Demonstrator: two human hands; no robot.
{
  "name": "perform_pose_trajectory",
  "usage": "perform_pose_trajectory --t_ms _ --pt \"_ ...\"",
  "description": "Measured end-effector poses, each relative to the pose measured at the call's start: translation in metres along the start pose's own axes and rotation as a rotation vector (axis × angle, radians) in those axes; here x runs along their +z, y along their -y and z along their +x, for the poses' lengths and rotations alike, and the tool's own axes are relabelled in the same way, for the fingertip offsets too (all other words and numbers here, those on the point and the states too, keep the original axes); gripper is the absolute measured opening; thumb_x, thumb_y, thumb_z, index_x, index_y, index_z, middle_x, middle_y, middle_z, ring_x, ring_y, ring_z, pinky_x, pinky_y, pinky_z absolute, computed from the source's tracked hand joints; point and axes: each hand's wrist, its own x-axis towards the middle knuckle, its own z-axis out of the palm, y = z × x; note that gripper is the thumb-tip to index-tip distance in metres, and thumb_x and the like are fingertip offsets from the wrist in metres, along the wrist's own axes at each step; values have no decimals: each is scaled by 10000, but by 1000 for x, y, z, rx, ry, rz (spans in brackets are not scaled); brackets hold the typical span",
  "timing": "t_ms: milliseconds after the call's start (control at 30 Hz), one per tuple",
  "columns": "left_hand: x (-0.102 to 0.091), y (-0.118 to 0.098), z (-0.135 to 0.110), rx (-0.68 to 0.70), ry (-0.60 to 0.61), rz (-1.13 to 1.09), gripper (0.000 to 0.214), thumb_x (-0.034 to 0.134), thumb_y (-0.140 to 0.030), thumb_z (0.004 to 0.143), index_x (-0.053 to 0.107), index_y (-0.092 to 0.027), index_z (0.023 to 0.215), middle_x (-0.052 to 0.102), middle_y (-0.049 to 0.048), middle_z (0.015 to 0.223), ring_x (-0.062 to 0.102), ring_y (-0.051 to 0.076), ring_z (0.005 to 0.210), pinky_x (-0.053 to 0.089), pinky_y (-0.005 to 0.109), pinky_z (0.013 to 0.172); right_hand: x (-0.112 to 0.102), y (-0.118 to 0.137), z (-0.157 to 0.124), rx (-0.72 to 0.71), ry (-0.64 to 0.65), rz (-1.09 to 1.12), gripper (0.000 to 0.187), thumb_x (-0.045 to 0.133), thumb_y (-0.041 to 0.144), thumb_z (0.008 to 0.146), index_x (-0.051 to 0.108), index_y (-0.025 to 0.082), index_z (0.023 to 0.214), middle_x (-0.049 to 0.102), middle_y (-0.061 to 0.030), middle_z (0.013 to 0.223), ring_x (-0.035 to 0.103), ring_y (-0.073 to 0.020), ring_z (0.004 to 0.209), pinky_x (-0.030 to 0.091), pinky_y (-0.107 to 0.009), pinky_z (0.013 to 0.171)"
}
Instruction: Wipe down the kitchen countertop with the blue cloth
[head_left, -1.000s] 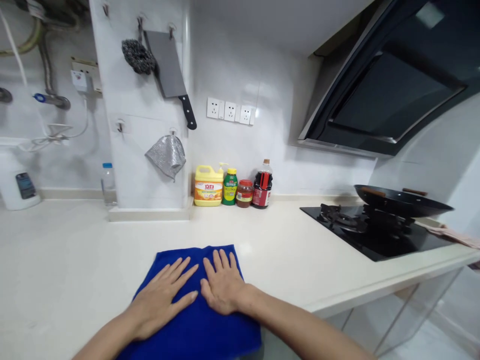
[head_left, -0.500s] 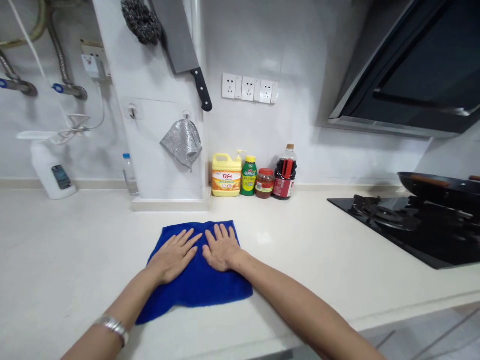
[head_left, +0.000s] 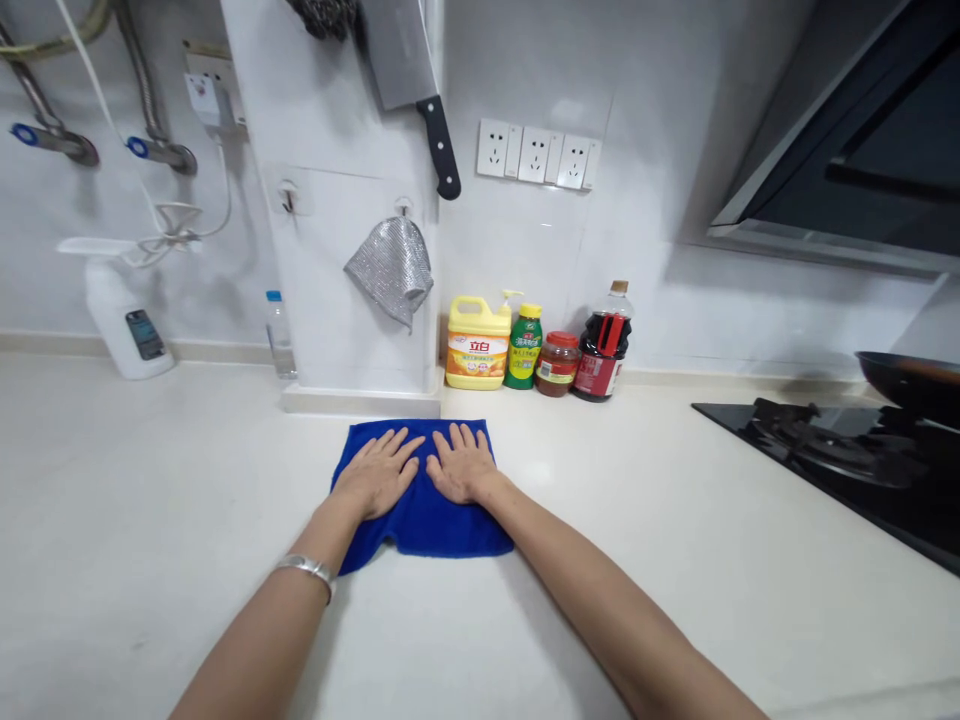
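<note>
A blue cloth point(head_left: 442, 522) lies on the pale countertop point(head_left: 637, 560), close to the white pillar's base. My left hand point(head_left: 377, 473) presses flat on the cloth's left half, fingers stretched forward. My right hand point(head_left: 463, 468) lies flat beside it on the right half, fingers together and extended. Both arms reach far forward; a silver bracelet point(head_left: 307, 570) sits on my left wrist.
Against the wall stand a yellow detergent jug point(head_left: 476, 344), a green bottle point(head_left: 524, 346), a red jar point(head_left: 556, 364) and a dark sauce bottle point(head_left: 601, 345). A cleaver point(head_left: 409, 70) and a grey cloth point(head_left: 391, 268) hang on the pillar. A black hob point(head_left: 847, 455) with a wok point(head_left: 911, 380) is at right; a white spray bottle point(head_left: 124, 318) is at left.
Both hands have pushed the blue cloth away from the counter's front edge toward the wall, staying flat on it. The view has shifted left and down.
</note>
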Motion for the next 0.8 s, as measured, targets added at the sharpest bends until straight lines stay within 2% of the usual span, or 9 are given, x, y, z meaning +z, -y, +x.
perform_pose_trajectory --t_ms 233,400,567,800 --pt "3 10 22 10 -3 -32 593 185 -471 982 298 -263 1526 174 51 1622 136 243 1501 132 463 1223 0 -4 21 16 -10 -34 653 196 486 999 192 179 1575 114 -121 1643 82 -309 1505 44 -527 1181" --pt "3 8 22 -16 -6 -39 586 196 -455 984 291 -261 1529 182 55 1620 140 249 1500 132 465 1224 1 -4 23 23 -23 -47 644 197 482 1005 194 183 1575 130 -123 1641 95 -301 1505 52 -517 1185" --pt "0 1 7 -46 -13 -25 582 218 -447 987 294 -246 1528 197 80 1614 157 267 1495 147 474 1221 1 -2 8 18 -44 -50 641 194 481 1005 222 178 1569 167 -140 1631 125 -306 1500 85 -514 1186" --pt "-1 -17 -35 -19 -22 4 578 224 -455 992 295 -248 1527 204 84 1611 169 268 1492 162 471 1218 -2 -2 -37 -11 -31 -28 636 207 481 1009 223 182 1569 159 -128 1634 112 -288 1505 67 -496 1193"
